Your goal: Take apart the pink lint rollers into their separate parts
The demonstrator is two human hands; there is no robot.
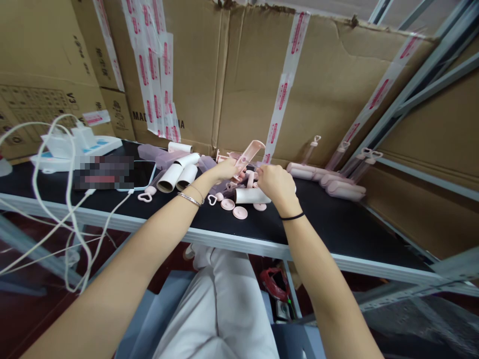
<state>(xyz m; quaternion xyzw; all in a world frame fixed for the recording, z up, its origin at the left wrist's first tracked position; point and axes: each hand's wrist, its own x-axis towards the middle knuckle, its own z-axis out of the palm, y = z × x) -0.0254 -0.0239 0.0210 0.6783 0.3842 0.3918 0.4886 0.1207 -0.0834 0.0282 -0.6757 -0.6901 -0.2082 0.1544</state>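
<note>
My left hand [225, 170] is closed around a long pink plastic shell piece [250, 155] with a rounded end, tilted up to the right. Just right of it, my right hand [277, 183] has its fingers curled in; what they hold is hidden. Below the hands lie a white roll [251, 195], round pink caps [240, 213] and a heart-shaped handle end [212, 199]. More small pink parts lie partly hidden between and under my hands. Beside my left wrist are several white hollow rolls [170, 178] and translucent purple pieces [159, 155].
Pink roller-like units [345, 189] with clear handles and heart ends stand at the right on the black shelf [329, 229]. To the left are a phone [136, 174], a power strip [108, 144] and looping white cables [71, 199]. Taped cardboard [239, 75] walls the back.
</note>
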